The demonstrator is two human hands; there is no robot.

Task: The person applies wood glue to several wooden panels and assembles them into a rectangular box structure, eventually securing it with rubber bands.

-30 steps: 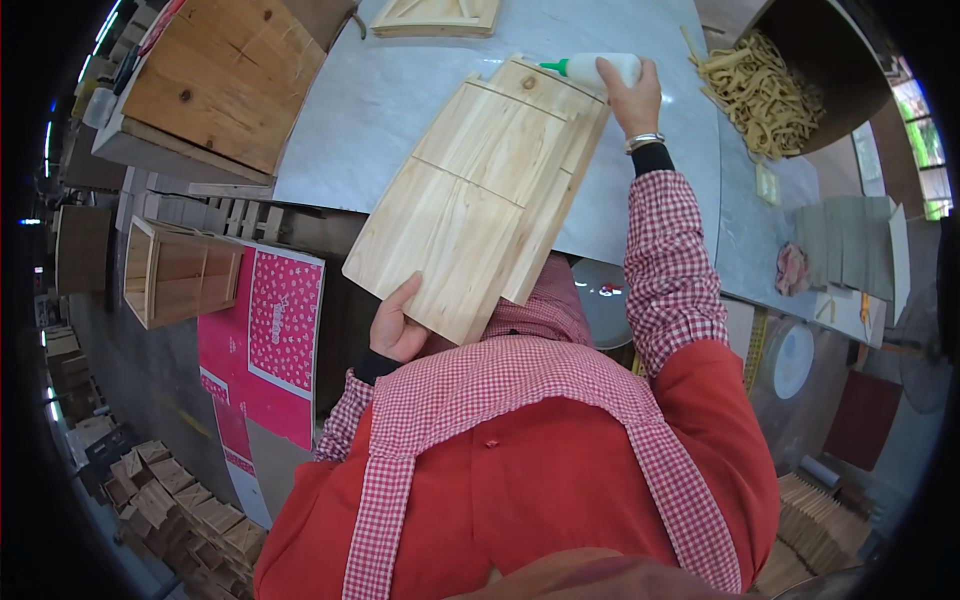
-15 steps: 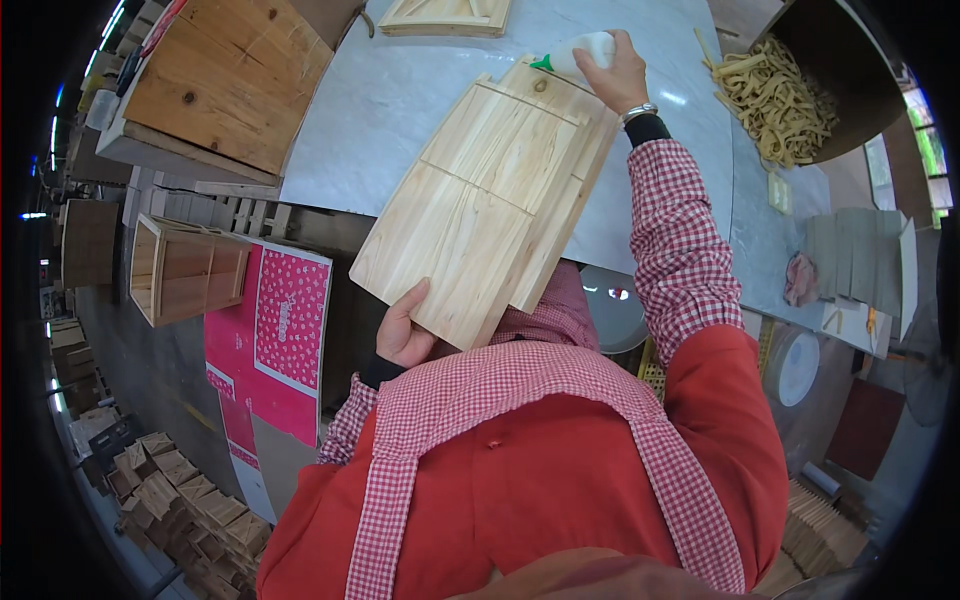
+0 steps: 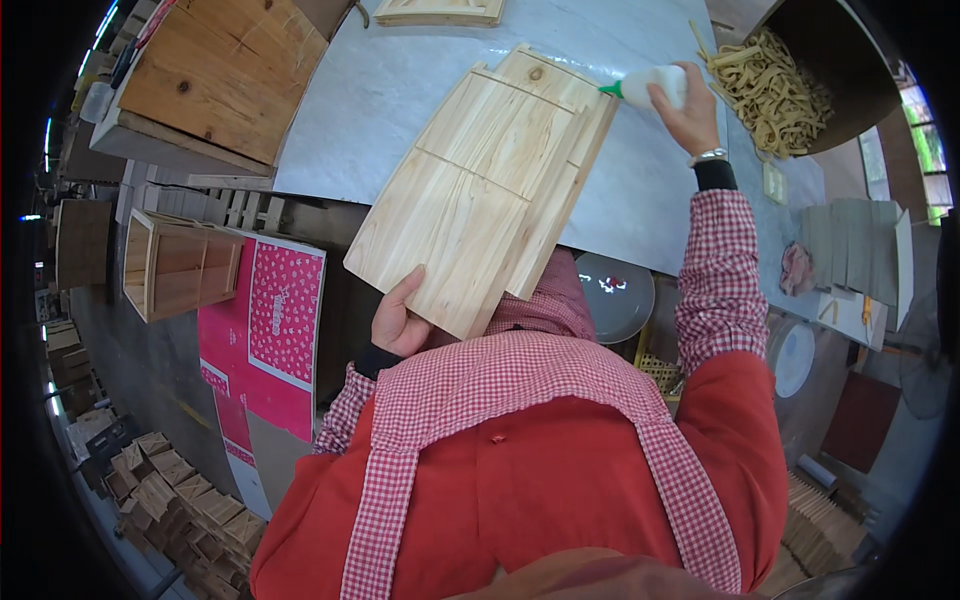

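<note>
My right hand (image 3: 688,115) is closed round a white squeeze bottle (image 3: 652,88) with a green nozzle. The nozzle tip is at the far right corner of a pale wooden panel (image 3: 560,80), which lies partly under another. That upper wooden panel (image 3: 440,235) has thin grooves across it and overhangs the table's near edge above my lap. At its near left edge my left hand (image 3: 398,318) grips it, thumb on top; the other fingers are hidden beneath. Whether glue is coming out is too small to tell.
Further back on the pale table (image 3: 340,130) lies a wooden frame piece (image 3: 440,10). A tipped brown container (image 3: 835,70) with tangled tan strips (image 3: 775,95) stands far right. Grey stacked sheets (image 3: 850,240) sit at the right, a large wooden box (image 3: 225,75) at the left.
My right hand has moved the bottle rightward along the panel's far edge to its corner. My left hand still holds the upper panel; both panels have shifted slightly left and away.
</note>
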